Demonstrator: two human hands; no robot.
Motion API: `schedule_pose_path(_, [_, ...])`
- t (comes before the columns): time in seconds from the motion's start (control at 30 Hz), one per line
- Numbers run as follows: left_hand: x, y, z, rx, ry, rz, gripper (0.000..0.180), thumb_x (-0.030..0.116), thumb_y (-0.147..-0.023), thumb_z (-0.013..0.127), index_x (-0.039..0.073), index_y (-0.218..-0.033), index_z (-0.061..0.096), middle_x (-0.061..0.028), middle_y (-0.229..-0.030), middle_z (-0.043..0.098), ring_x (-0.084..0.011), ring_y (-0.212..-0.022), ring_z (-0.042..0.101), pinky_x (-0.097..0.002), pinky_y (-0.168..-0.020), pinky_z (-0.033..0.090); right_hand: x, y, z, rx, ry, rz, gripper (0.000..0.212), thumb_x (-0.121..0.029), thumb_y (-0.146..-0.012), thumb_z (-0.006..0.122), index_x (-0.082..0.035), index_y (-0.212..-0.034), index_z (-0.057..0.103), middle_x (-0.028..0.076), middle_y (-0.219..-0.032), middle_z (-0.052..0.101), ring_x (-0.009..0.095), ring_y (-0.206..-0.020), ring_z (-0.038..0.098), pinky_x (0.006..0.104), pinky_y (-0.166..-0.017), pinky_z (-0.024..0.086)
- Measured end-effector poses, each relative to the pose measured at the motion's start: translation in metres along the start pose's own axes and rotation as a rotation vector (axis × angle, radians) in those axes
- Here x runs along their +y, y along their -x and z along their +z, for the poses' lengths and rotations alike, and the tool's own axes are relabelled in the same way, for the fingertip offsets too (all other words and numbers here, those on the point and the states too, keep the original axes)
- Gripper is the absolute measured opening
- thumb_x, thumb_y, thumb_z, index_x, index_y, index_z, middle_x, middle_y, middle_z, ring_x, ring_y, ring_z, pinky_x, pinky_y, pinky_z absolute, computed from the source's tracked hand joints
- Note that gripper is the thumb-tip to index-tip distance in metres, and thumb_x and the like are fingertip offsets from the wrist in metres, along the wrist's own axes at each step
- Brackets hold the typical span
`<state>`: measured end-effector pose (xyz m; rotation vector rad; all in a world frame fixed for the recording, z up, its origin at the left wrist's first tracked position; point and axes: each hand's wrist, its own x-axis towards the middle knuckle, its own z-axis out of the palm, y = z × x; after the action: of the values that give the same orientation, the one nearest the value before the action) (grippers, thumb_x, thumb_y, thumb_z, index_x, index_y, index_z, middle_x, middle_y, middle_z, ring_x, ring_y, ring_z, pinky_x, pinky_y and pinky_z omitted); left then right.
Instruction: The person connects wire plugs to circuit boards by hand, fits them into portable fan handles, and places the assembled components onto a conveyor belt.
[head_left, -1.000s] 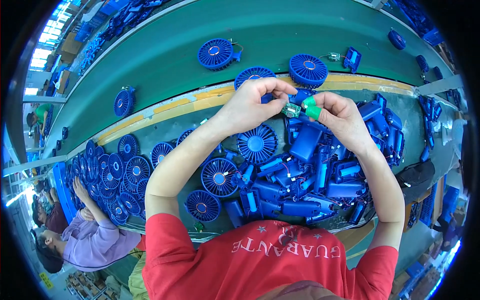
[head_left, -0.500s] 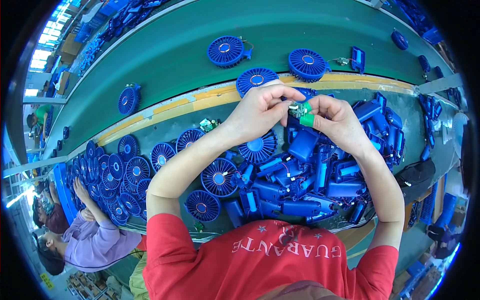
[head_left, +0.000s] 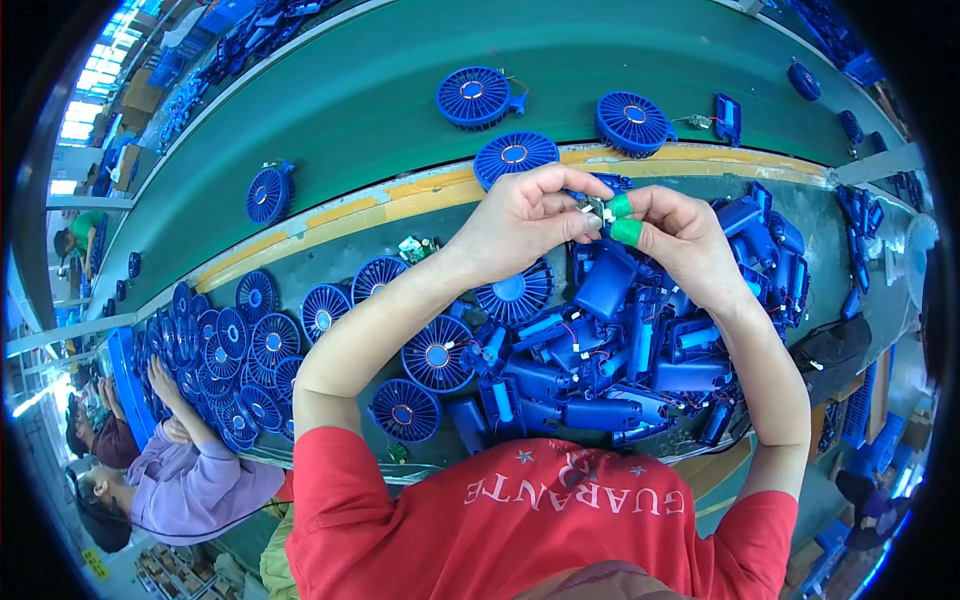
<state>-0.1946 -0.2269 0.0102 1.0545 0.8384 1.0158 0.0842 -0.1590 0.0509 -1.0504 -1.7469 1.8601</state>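
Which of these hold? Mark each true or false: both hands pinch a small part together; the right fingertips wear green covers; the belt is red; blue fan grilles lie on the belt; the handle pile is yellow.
1. The left hand and right hand pinch one small part: true.
2. Green fingertip covers on the right: true.
3. Red belt: false, green.
4. Blue fan grilles on it: true.
5. Yellow handle pile: false, blue.

factory assembly line | green conveyor belt (head_left: 400, 90) | heaps of blue fan grilles (head_left: 230, 350) | blue handle housings (head_left: 640, 350) | co-worker seated alongside (head_left: 190, 480)
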Motion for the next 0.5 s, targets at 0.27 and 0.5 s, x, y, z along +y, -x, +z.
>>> schedule_pose_path(0.27, [-0.0047, -0.0018, 0.0021, 0.002, 0.054, 0.032, 0.039, 0.007, -0.122, 0.076, -0.003, -0.16, 0.071, -0.0112, -0.141, 0.083, -0.0177, -0.126, 0.082, -0.0354, -0.115, 0.068, 0.005, -0.0009, 0.0008, 0.063, 0.07, -0.077, 0.024, -0.014, -0.115, 0.087, -0.003, -0.137, 0.086, -0.001, -0.116, 0.088, 0.005, -0.104, 0.076, 0.0254, -0.096, 0.062])
schedule_pose_path(0.5, [-0.0077, -0.0038, 0.0016, 0.012, 0.043, 0.007, 0.039, 0.009, -0.122, 0.077, -0.003, -0.159, 0.072, -0.0113, -0.141, 0.084, -0.0182, -0.127, 0.083, -0.0358, -0.114, 0.068, 0.0065, -0.0014, 0.0004, 0.075, 0.091, -0.094, 0.022, -0.014, -0.114, 0.087, -0.003, -0.134, 0.087, -0.001, -0.113, 0.088, 0.004, -0.102, 0.075, 0.0252, -0.093, 0.061])
